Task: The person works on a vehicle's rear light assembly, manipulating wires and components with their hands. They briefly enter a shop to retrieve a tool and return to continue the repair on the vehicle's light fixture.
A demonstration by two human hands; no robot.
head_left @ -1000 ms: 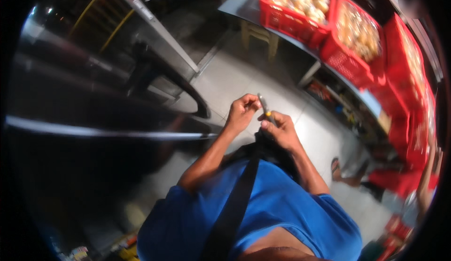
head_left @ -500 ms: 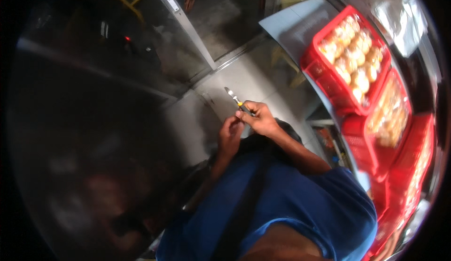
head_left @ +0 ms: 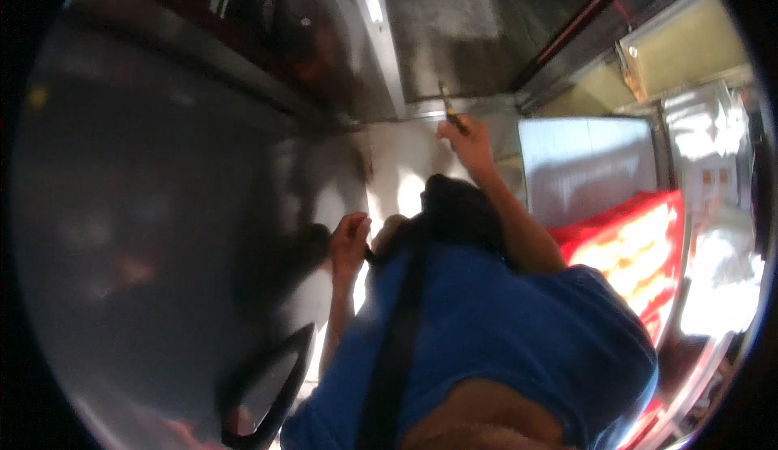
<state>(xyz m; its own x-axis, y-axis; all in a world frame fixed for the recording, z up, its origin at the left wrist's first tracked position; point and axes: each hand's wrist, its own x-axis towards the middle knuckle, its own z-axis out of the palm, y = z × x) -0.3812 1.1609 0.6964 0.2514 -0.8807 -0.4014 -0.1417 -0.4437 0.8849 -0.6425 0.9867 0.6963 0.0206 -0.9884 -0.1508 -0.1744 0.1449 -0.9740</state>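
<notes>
The right hand (head_left: 468, 145) is gripping the tool (head_left: 455, 118) at one o'clock, the left hand (head_left: 349, 241) is hanging well apart at eight, any hold unclear, and the step seems to be holding it out, the next move probably calling for a steady tip

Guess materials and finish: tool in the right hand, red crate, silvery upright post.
Tool: handle likely plastic or rubber, dark with a yellow patch; thin greyish end probably metal, though blur hides its finish.
Red crate: probably moulded plastic, judging by its even, saturated red; glare hides the texture.
Silvery post: likely smooth bare metal, from its grey sheen and straight edges.
</notes>
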